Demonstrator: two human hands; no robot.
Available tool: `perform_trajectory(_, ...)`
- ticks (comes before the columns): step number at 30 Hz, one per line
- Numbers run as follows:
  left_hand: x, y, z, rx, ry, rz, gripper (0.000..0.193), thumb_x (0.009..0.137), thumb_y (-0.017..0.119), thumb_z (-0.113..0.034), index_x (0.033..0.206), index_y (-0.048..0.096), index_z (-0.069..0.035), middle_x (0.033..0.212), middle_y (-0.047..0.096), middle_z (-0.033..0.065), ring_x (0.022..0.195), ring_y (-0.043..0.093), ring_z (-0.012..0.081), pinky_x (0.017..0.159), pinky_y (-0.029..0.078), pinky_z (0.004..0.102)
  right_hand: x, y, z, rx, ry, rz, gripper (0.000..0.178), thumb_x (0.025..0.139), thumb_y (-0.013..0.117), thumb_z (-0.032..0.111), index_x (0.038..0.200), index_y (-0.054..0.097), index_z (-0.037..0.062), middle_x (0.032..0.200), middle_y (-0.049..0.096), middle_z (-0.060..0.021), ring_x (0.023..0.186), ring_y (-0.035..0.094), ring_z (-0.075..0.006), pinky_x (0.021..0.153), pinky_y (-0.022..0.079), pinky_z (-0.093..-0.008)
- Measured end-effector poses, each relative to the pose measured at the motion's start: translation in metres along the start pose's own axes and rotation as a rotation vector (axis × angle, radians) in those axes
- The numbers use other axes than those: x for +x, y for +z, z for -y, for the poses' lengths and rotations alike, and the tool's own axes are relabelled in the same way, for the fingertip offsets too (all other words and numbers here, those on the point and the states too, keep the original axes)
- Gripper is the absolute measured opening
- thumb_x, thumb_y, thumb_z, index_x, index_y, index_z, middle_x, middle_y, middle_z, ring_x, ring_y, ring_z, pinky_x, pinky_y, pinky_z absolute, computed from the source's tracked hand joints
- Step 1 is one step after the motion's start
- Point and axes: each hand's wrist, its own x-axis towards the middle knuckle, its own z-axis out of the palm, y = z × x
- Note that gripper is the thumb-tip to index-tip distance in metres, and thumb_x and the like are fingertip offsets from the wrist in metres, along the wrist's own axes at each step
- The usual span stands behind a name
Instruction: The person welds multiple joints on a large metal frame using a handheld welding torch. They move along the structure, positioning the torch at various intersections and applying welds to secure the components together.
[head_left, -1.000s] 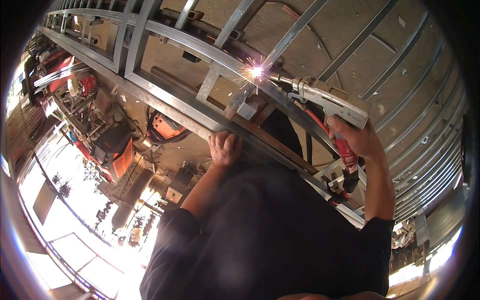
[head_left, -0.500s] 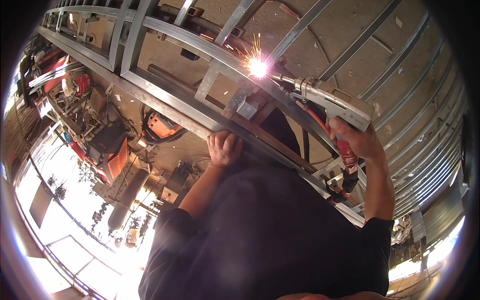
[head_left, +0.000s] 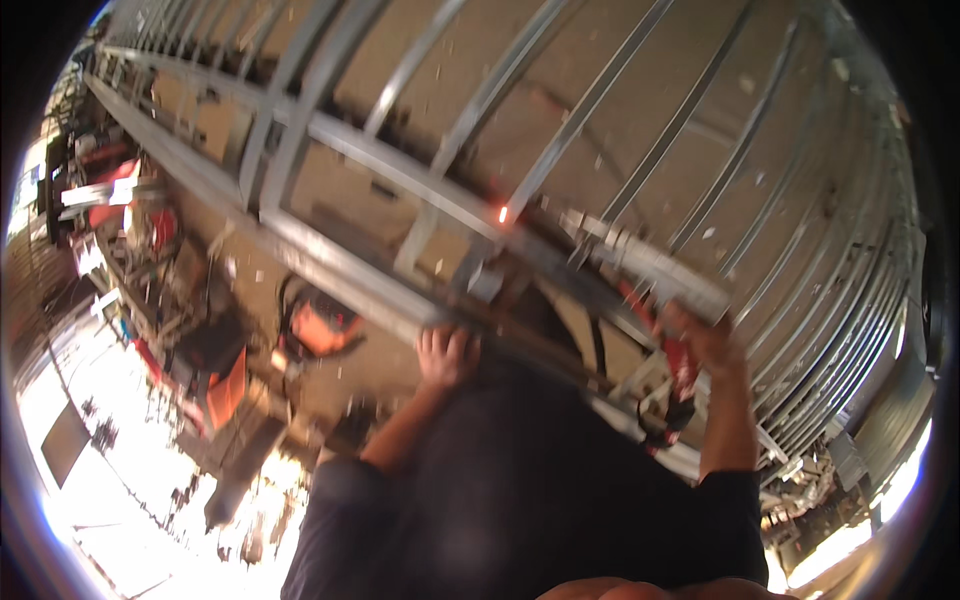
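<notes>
My right hand grips a handheld welding gun, its pale metal body pointing up and left toward the steel frame. A red-wrapped cable drops from its handle. Beyond the nozzle, a small weld spot glows orange where an upright bar meets the frame's inner rail. My left hand is closed over the nearer steel rail, fingers curled on its edge. Motion blurs the picture, so the nozzle tip is hard to make out.
Long parallel steel bars spread across the upper right. On the floor to the left sit an orange-and-black machine and another orange-and-black unit. Tools and scrap crowd the far left, beside a brightly lit opening.
The bright arc and sparks have gone, leaving a glowing spot. The view has shifted, and the welding gun's nozzle now sits farther from the weld. My left hand keeps its hold on the rail.
</notes>
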Motion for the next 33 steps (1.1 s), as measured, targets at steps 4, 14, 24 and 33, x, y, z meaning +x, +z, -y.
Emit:
perform_trajectory(4, 0.002, -0.007, -0.003, -0.002, 0.01, -0.063, 0.028, 0.08, 0.08, -0.026, 0.1, 0.065, -0.013, 0.103, 0.06, 0.0117, 0.091, 0.058, 0.034, 0.081, 0.047, 0.0493, -0.037, 0.035, 0.027, -0.074, 0.045, 0.113, 0.062, 0.089, 0.081, 0.011, 0.144, 0.053, 0.0024, 0.1, 0.071, -0.0044, 0.087, 0.068, -0.0151, 0.076, 0.058, -0.0328)
perform_trajectory(14, 0.008, -0.019, 0.007, -0.113, 0.076, 0.017, 0.03, 0.082, 0.08, -0.029, 0.105, 0.069, -0.014, 0.106, 0.063, 0.0077, 0.098, 0.06, 0.0302, 0.086, 0.047, 0.0471, -0.087, 0.128, -0.032, -0.309, -0.234, 0.028, 0.077, 0.089, 0.08, 0.025, 0.155, 0.046, 0.0064, 0.114, 0.073, -0.0082, 0.111, 0.066, -0.0145, 0.099, 0.05, -0.0325)
perform_trajectory(24, 0.108, -0.05, 0.053, -0.003, -0.118, 0.085, 0.076, 0.094, 0.066, -0.048, 0.15, 0.047, -0.002, 0.155, 0.049, 0.0194, 0.148, 0.039, 0.0359, 0.125, 0.022, 0.0558, -0.113, 0.173, -0.092, -0.03, -0.508, -0.15, 0.072, 0.089, 0.078, 0.011, 0.153, 0.046, 0.0012, 0.135, 0.067, -0.0104, 0.124, 0.061, -0.0166, 0.107, 0.047, -0.0344)
perform_trajectory(33, 0.107, -0.036, 0.068, -0.08, -0.116, 0.123, 0.075, 0.09, 0.072, -0.039, 0.15, 0.044, -0.003, 0.153, 0.05, 0.0173, 0.147, 0.04, 0.0329, 0.126, 0.016, 0.0577, -0.14, 0.209, -0.059, -0.459, -0.328, -0.329, 0.082, 0.089, 0.075, 0.013, 0.16, 0.035, 0.0087, 0.133, 0.066, -0.0109, 0.115, 0.066, -0.0186, 0.102, 0.051, -0.0368)
